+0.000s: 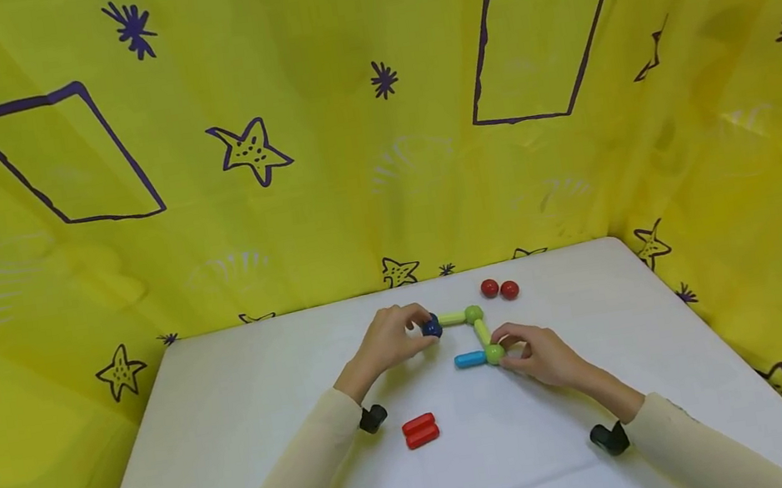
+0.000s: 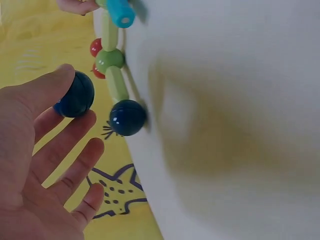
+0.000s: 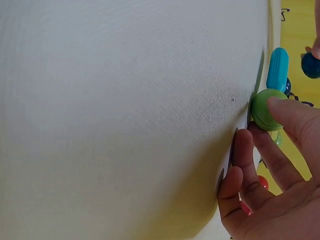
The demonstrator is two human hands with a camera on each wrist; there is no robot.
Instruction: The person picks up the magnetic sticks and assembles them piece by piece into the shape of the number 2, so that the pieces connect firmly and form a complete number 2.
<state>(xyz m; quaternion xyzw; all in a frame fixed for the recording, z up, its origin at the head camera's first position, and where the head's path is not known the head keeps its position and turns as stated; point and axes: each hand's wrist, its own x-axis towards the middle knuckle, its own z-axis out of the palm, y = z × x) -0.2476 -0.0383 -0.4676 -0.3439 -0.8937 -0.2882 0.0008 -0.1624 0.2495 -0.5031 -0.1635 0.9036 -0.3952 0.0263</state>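
My left hand (image 1: 390, 337) pinches a dark blue ball (image 2: 81, 95) between thumb and fingers, its other fingers spread. Close by, a second dark blue ball (image 2: 128, 118) sits at the end of a light green stick (image 1: 452, 319). That stick joins a green ball (image 1: 474, 313), from which another light green stick (image 1: 483, 332) runs toward me to a nearer green ball (image 3: 266, 110). A bright blue stick (image 1: 471, 359) extends left from this nearer ball. My right hand (image 1: 548, 357) holds the nearer ball between thumb and fingers, low at the table surface.
Two red balls (image 1: 500, 288) lie at the back of the white table (image 1: 251, 425), beyond the joined pieces. Two red sticks (image 1: 421, 431) lie side by side nearer to me, between the forearms. A yellow patterned curtain (image 1: 327, 220) surrounds the table's back and sides.
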